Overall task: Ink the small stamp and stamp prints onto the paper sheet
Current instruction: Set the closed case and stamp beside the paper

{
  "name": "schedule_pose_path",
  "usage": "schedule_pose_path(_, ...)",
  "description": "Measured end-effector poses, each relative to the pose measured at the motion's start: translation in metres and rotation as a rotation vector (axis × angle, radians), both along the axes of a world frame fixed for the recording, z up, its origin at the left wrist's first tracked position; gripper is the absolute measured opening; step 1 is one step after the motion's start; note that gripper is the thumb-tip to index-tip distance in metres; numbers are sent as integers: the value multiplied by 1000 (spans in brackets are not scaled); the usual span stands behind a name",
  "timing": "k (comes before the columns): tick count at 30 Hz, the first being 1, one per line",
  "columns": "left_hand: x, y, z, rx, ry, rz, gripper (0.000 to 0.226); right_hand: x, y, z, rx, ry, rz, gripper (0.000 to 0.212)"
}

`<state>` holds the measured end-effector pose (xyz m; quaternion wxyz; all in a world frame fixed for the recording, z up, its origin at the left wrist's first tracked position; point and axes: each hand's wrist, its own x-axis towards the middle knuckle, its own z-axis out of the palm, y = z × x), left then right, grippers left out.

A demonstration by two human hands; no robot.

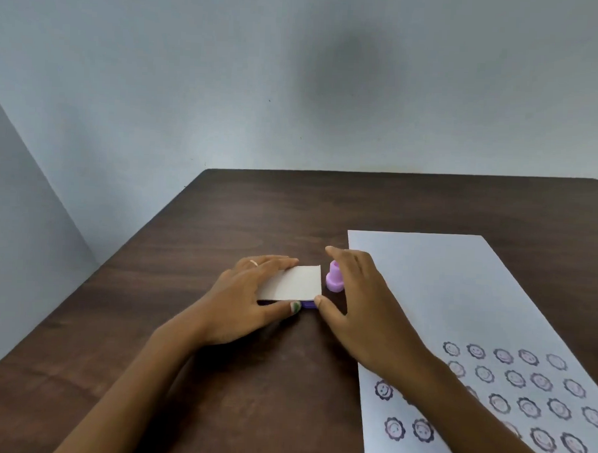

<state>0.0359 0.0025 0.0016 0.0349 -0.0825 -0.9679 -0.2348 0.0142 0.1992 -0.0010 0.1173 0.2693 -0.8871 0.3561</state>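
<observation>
On the dark brown wooden table (236,377), near its left edge, the left hand (249,303) lies flat over a small white-lidded ink pad with a purple base (298,284), fingers along the lid's far side and thumb pressed at its near edge. Just right of it, the right hand (359,297) is half open and curved, thumb touching the pad's near right corner, fingers arched over the small lilac plastic stamp (334,281), which stands upright on the table between pad and sheet; the hand grips nothing yet. Further right, toward the right edge, lies the white paper sheet (459,288), its near half covered in rows of purple flower-face prints (510,379), its far half blank. The lid looks closed, so the step is probably opening it: steady the base with the left hand, lift the lid at the corner, and avoid toppling the stamp.
</observation>
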Motion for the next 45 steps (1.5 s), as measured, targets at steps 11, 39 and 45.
schedule_pose_path(11, 12, 11, 4, -8, 161, 23, 69, 0, 0, 12, 1, -228, 47, 67)
schedule_pose_path(39, 36, 45, 41, -205, -108, 20, 49, -27, -6, 80, 250, -580, -72, 20)
schedule_pose_path(45, 17, 33, 36, -96, -108, 29, 48, -34, -12, 74, 259, -552, -85, 24)
